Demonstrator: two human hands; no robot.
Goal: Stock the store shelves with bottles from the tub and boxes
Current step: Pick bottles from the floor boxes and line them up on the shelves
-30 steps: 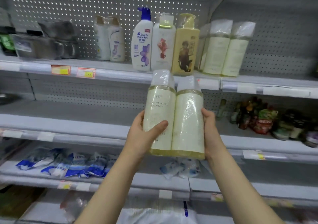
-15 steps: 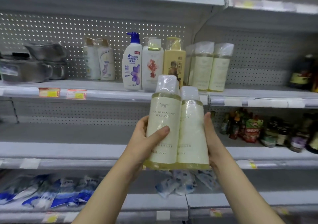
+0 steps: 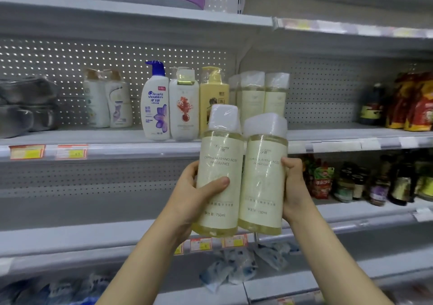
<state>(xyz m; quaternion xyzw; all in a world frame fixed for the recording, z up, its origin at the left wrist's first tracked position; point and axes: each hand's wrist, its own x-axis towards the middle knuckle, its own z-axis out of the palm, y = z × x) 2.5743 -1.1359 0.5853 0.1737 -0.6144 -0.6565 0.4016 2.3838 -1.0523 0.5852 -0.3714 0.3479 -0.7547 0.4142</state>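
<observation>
Two bare hands hold one wrapped twin pack (image 3: 234, 171) of cream-labelled bottles up in front of the shelf (image 3: 328, 131): the left hand (image 3: 194, 194) curls round its left bottle, thumb across the label; the right hand (image 3: 294, 187) clasps the right side. Just behind, matching bottles (image 3: 262, 96) stand on the shelf.

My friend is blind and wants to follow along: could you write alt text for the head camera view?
A left hand and a right hand hold two plastic-wrapped cream bottles upright, side by side, in front of store shelves. Matching bottles stand on the shelf behind them, right of other shampoo bottles.
</observation>
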